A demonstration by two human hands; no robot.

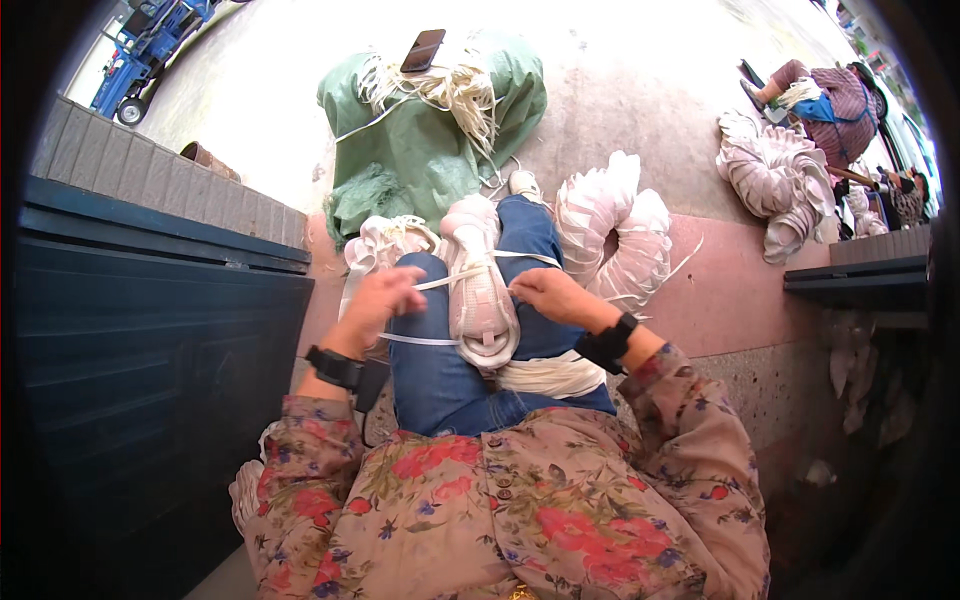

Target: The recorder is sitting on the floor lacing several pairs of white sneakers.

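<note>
A pale pink and white shoe upper [483,305] lies lengthwise between my thighs, with white shoelaces [519,256] crossing it and trailing to both sides. At its right edge my right hand [555,296] is closed, thumb and forefinger pinched on a lace. Over my left thigh hovers my left hand [383,301], its fingers bent and smeared by motion. One lace runs from the shoe toward those fingers; whether they grip it is unclear. A bundle of off-white laces [553,376] rests across my lap below my right wrist.
Ahead, a green cloth-covered stand [410,145] bears loose laces [468,98] and a phone [424,50]. Rings of nested shoe uppers [615,228] lie to the right, more [775,180] beside another person [838,115]. A dark blue door panel [150,350] stands at left.
</note>
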